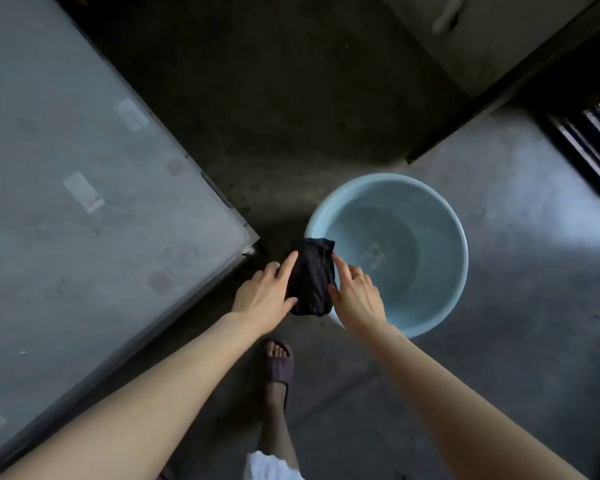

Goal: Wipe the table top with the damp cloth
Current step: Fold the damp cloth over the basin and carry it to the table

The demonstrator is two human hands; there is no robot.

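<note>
A dark, crumpled cloth hangs folded between both hands, over the floor at the left rim of a pale blue basin. My left hand grips the cloth's left edge with thumb and forefinger. My right hand, a ring on one finger, grips its right edge. The grey table top fills the left of the view, its near corner just left of the cloth.
The basin holds a little water and stands on the grey concrete floor. My foot in a dark slipper is below the hands. A low cabinet or ledge runs across the upper right, with a dark door track at the right edge.
</note>
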